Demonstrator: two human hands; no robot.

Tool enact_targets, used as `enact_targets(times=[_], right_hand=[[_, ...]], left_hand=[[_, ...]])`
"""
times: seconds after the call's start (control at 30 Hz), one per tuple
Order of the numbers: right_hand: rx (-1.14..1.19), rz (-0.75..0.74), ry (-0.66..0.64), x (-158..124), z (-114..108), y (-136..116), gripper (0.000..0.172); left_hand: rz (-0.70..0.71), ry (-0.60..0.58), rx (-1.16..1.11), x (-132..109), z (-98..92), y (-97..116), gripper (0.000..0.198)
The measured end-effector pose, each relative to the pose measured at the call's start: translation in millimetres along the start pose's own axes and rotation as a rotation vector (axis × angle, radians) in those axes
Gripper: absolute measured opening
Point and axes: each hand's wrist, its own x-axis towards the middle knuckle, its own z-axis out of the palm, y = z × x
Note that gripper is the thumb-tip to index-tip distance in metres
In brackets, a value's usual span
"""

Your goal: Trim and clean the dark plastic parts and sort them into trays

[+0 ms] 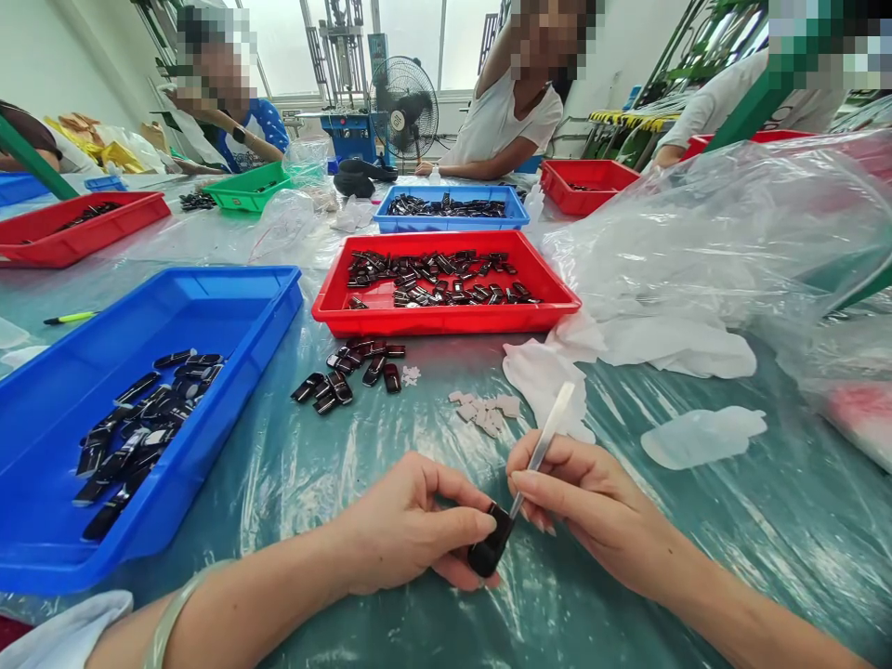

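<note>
Between the thumb and fingers of my left hand [425, 520] is a small black plastic case [491, 541], tilted above the table. My right hand [582, 492] pinches a flat, pale translucent stick [550, 429] like a pen. The stick's lower end meets the upper right edge of the black case; what lies at that contact is too small to tell. Just beyond my hands lie a pile of small pale pieces [486, 411] and a thin white cloth or sheet [550, 376]. Several loose black cases [338, 381] lie farther left.
A blue tray [229, 307] with black pieces stands at left. Ahead are a red tray [446, 322] and a smaller blue tray [452, 223], both holding black pieces. Clear plastic sheeting [731, 223] heaps up at right. Several people sit across the table, near a fan [404, 107].
</note>
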Motion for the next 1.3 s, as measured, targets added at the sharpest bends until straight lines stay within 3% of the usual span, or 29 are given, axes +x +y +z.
enact_targets(times=[1.3], right_hand=[[-0.059, -0.012, 0.009, -1.2, -0.1, 1.8, 0.019]], left_hand=[[0.005, 0.001, -0.004, 1.9, -1.6, -4.4, 0.029]])
